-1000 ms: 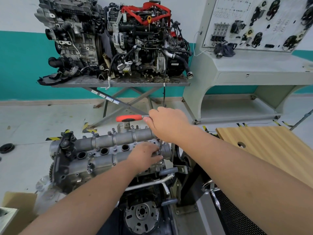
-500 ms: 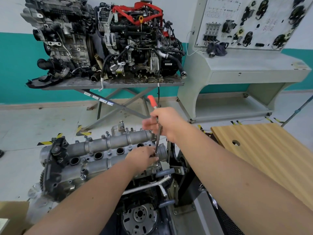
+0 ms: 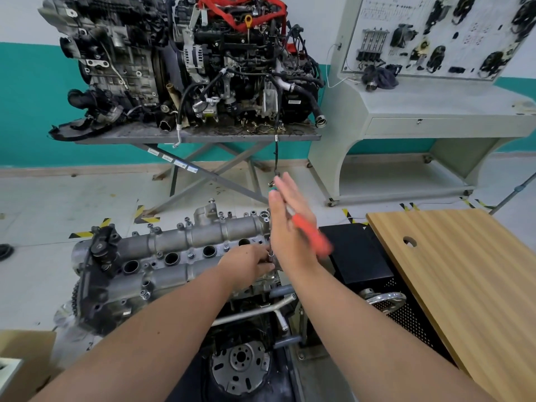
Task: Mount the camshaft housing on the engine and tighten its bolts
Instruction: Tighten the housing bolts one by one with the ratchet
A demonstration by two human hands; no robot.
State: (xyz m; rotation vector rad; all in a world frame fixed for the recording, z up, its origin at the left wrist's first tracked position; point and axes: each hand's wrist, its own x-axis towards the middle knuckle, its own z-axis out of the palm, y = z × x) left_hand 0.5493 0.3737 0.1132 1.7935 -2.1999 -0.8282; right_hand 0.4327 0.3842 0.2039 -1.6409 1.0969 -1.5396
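A teal-and-white wall [image 3: 26, 105] spans the upper frame above a pale speckled floor [image 3: 34, 198]. A grey cross-legged metal table [image 3: 203, 137] stands upper centre, a light wooden tabletop [image 3: 464, 285] lower right.

Bolt heads [image 3: 190, 255] stud the camshaft housing [image 3: 185, 248] (both hands crowd its right end), floor beyond lies open

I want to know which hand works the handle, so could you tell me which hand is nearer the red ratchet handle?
Right. The right hand is spread open against the red ratchet handle; the left hand sits lower left at the socket.
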